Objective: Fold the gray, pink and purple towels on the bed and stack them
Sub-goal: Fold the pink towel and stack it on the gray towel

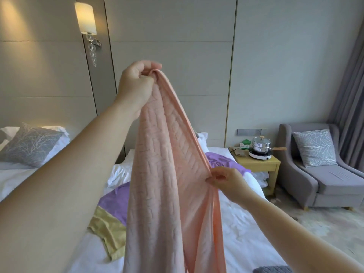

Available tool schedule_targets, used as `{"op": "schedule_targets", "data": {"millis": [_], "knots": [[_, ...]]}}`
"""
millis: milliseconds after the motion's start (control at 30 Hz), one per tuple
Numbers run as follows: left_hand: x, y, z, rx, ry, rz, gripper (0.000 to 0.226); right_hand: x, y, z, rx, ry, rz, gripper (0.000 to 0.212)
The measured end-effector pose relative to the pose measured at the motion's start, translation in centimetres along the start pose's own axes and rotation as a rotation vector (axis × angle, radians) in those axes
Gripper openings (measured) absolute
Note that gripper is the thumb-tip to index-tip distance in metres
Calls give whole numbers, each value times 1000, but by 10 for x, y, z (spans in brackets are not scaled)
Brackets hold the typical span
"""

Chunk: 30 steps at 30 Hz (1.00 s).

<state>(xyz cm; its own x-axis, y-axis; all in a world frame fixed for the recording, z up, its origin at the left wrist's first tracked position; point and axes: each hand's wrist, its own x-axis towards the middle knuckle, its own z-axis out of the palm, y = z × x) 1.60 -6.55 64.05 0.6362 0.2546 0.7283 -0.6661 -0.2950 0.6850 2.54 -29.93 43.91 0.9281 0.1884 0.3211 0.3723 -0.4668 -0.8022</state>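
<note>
A pink towel (pixel 167 174) hangs lengthwise in front of me, lifted high above the white bed (pixel 246 229). My left hand (pixel 136 85) grips its top corner, fingers curled round the bunched cloth. Lower down, my right hand (pixel 226 180) pinches the towel's right hem. A purple towel (pixel 116 201) lies spread on the bed behind the pink one, mostly hidden by it, and shows again on the right side. A corner of the gray towel (pixel 271 269) peeks in at the bottom edge.
A yellow cloth (pixel 108 231) lies on the bed beside the purple towel. A wooden nightstand (pixel 258 164) with a pot on a small cooker (pixel 260 148) stands right of the bed, then a gray armchair (pixel 323 180). A second bed with a gray cushion (pixel 29 144) is at left.
</note>
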Motion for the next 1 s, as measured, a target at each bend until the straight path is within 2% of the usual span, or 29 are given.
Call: {"op": "schedule_targets", "data": {"millis": [67, 167, 300, 433, 500, 600, 633, 667, 733, 833, 967, 1000], "knots": [[1, -11, -14, 58, 0, -5, 38, 6, 1, -13, 111, 136, 36, 24], [-7, -30, -34, 147, -70, -17, 49, 17, -3, -36, 321, 281, 72, 27], [-22, -48, -48, 178, -202, -42, 50, 28, -13, -55, 379, 305, 11, 34], [-35, -58, -51, 243, -227, -122, 46, 34, -18, -61, 289, 262, -3, 32], [-40, -60, -53, 239, -240, -181, 36, 34, -19, -64, 249, 234, -19, 33], [-45, -63, -59, 245, -318, -229, 9, 32, -21, -68, 148, 168, -51, 31], [-45, -65, -61, 265, -336, -239, 10, 31, -20, -70, 105, 153, -60, 29], [-44, -67, -63, 277, -326, -252, 14, 30, -18, -72, 57, 143, -69, 27], [-39, -67, -62, 220, -204, -242, 9, 25, -10, -72, -49, 96, -86, 17], [-30, -63, -52, 136, -20, -155, 10, 13, 15, -56, -248, -66, -70, 7], [-25, -64, -28, 159, -25, -115, 9, -10, 57, -26, -301, -160, 31, 14], [-24, -65, -24, 163, -21, -124, 10, -14, 65, -23, -302, -168, 69, 10]]}}
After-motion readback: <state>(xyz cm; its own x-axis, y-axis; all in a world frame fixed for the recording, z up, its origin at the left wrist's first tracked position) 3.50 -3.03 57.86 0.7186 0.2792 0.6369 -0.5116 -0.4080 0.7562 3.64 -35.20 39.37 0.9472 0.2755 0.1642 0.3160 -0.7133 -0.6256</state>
